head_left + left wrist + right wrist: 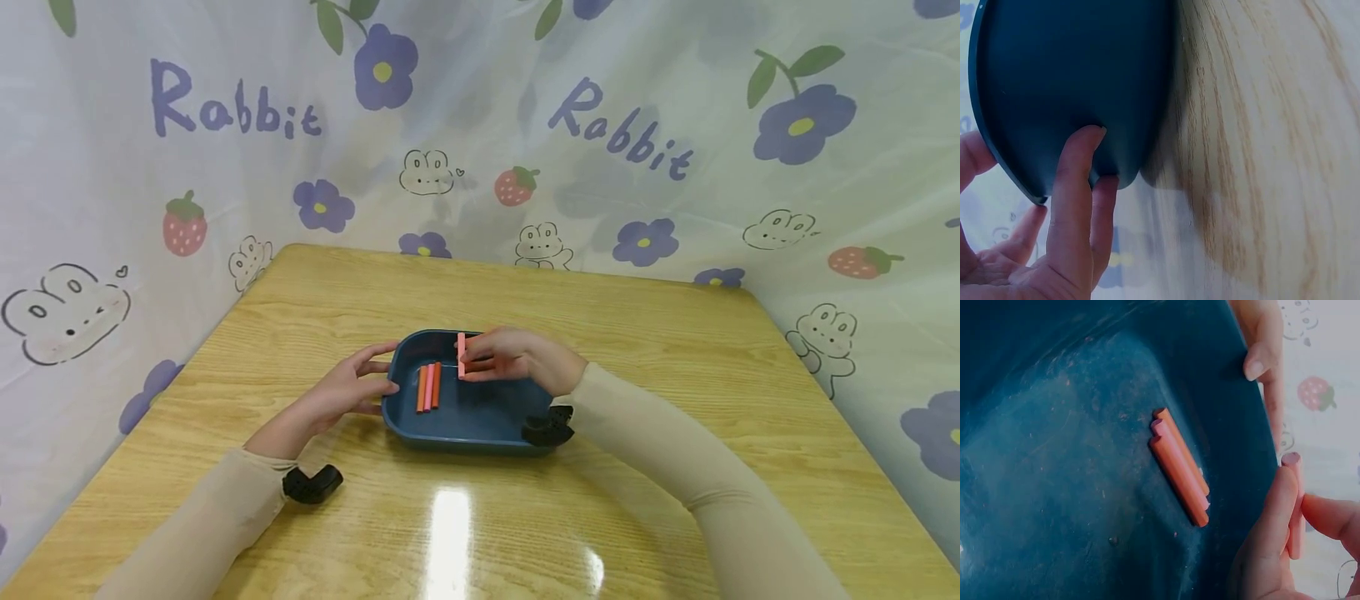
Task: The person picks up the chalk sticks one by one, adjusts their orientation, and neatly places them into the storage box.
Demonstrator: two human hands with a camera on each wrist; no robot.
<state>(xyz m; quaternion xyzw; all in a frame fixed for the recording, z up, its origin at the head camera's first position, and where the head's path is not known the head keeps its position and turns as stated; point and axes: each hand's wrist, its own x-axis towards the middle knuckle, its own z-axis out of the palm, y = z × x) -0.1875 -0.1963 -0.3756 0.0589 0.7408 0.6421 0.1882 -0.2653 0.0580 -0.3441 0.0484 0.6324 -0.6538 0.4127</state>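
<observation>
A dark blue rectangular basin (pixel 480 421) with rounded corners stands on the table. My left hand (pixel 341 390) grips its left end, the thumb over the rim and fingers against the outer wall (pixel 1072 75). My right hand (pixel 517 354) holds a pink chalk stick (pixel 461 358) upright above the basin's far side; in the right wrist view this pink chalk (pixel 1297 534) is pinched between thumb and fingers. On the basin floor, toward the left end, an orange chalk stick (pixel 1175 481), a pink one (pixel 429 388) and another orange one (pixel 437 385) lie side by side.
The wooden table (pixel 360 517) extends around the basin, with a bright light reflection near its front. A white curtain (pixel 480 108) printed with rabbits, flowers and strawberries hangs behind and at both sides. Each wrist wears a black camera mount (pixel 313 485).
</observation>
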